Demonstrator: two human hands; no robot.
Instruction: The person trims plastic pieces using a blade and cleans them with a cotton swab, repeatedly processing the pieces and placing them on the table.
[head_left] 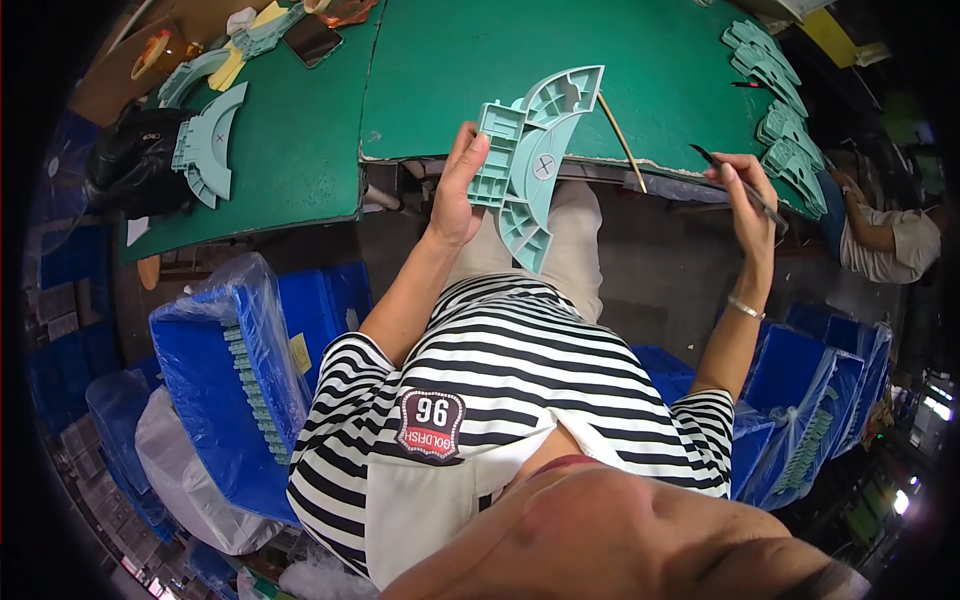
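My left hand (pixel 461 190) is closed on the edge of a pale green curved plastic part (pixel 541 170) with ribbed compartments and a round, cross-marked spot. It holds the part up at the front edge of the green table. To the right, my right hand (pixel 745 195) grips a slim dark pointed tool (pixel 704 154), its tip directed left towards the part, apart from it. Whether this tool is a knife or tweezers I cannot tell. Between part and tool, a thin wooden stick (pixel 622 140) lies across the table edge.
Similar green parts (pixel 790 150) lie stacked at the table's right end. Another part (pixel 210 145) rests beside a black bag (pixel 135 160) at left. A phone (pixel 312 42) lies at the back. Blue plastic-lined bins (pixel 205 400) stand on both sides; another person (pixel 890 235) sits at right.
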